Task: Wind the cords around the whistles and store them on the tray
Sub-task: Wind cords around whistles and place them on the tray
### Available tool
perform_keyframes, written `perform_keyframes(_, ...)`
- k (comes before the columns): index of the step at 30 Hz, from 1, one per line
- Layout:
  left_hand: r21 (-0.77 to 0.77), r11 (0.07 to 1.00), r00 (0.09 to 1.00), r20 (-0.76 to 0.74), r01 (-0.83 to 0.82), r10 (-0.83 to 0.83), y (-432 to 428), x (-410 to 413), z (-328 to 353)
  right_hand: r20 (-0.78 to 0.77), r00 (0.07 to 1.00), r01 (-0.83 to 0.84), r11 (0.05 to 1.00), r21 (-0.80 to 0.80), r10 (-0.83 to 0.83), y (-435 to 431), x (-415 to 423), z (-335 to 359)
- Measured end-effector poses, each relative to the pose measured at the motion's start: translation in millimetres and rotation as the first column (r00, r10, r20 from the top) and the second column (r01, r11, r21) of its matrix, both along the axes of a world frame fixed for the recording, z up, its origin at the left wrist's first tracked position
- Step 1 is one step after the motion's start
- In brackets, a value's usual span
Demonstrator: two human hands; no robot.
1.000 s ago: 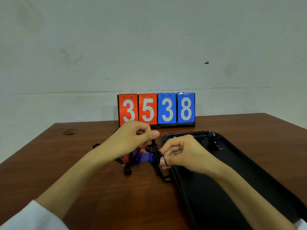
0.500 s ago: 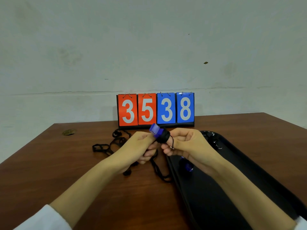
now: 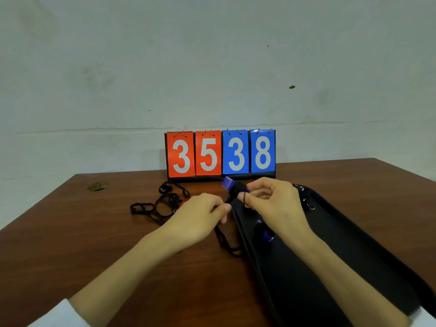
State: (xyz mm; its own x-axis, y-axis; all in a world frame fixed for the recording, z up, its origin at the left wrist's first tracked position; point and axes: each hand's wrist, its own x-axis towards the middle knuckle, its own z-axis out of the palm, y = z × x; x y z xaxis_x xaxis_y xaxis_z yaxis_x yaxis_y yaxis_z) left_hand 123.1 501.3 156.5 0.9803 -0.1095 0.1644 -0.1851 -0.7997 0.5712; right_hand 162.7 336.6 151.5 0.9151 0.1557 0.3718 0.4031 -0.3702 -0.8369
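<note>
Head view. Item in work: blue whistle (image 3: 228, 184), raised clear of the counter (image 3: 94, 232), just in front of the scoreboard (image 3: 220, 153), above the far left corner of the tray (image 3: 354, 256). Pinched at its rear end by right hand (image 3: 271, 204), fingers curled round it, mouthpiece free. Long axis slanted, running from the right fingertips up and to the left, away from the palm. Body wrapped in several turns of black cord (image 3: 237, 191). Free tail of cord dropping from the whistle to left hand (image 3: 200, 215), apparently pinched there between thumb and curled forefinger, then trailing to a slack loop on the counter beside the tray's left rim. Left hand low, knuckles up, below and left of the whistle, near right hand; contact between the two not determinable. Tray black, lying right of centre, running from near the scoreboard toward the wearer. Second whistle (image 3: 265, 233), blue, already wound, lying on the tray just under the right wrist. Small metal hook (image 3: 309, 206) near the tray's far end. Loose cords (image 3: 151, 207) in a black tangle on the counter left of left hand, with a red piece (image 3: 183, 203) at the edge, probably another whistle, mostly hidden. Judgement: winding well along, tail not yet used up; remaining turns to be laid across the long axis, fed from left hand; tray directly below right hand, hence right hand nearer for set-down.
</note>
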Motion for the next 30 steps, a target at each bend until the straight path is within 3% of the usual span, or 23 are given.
perform_keyframes(3, 0.173, 0.982, 0.993, 0.110, -0.070, 0.052, 2.3, -2.2, 6.1, 0.110, 0.993, 0.047, 0.990, -0.135, -0.032, 1.7, -1.8, -4.1)
perform_keyframes(7, 0.162, 0.975, 0.963, 0.246, -0.152, 0.109, 6.0, -1.5, 11.4, 0.207, 0.978, 0.077, 0.975, -0.208, -0.033, 4.0, -2.6, -7.2)
perform_keyframes(10, 0.195, 0.974, 0.968, 0.242, -0.117, 0.068, 4.1, -3.2, 13.1, 0.244, 0.969, 0.092, 0.967, -0.236, -0.033, 4.4, -3.1, -8.0)
perform_keyframes(14, 0.386, 0.922, 0.980, 0.183, 0.002, -0.079, -3.5, -9.8, 15.3, 0.270, 0.963, 0.103, 0.949, -0.297, -0.020, 4.7, -2.6, -9.5)
perform_keyframes(17, 0.394, 0.919, 0.969, 0.231, -0.012, -0.086, -3.2, -10.5, 18.3, 0.315, 0.949, 0.108, 0.943, -0.315, -0.004, 5.1, -3.5, -9.7)
perform_keyframes(20, 0.300, 0.952, 0.939, 0.341, -0.063, -0.045, -0.3, -9.7, 18.3, 0.364, 0.931, 0.092, 0.939, -0.332, 0.037, 5.2, -5.2, -9.2)
perform_keyframes(24, 0.121, 0.993, 0.915, 0.402, -0.004, -0.045, 0.2, -8.6, 17.3, 0.431, 0.898, 0.069, 0.938, -0.341, 0.091, 5.8, -7.2, -10.1)
perform_keyframes(30, -0.307, 0.951, 0.920, 0.379, 0.019, 0.104, -2.9, -6.8, 8.1, 0.583, 0.806, 0.104, 0.945, -0.310, 0.102, 5.3, -5.3, -12.9)
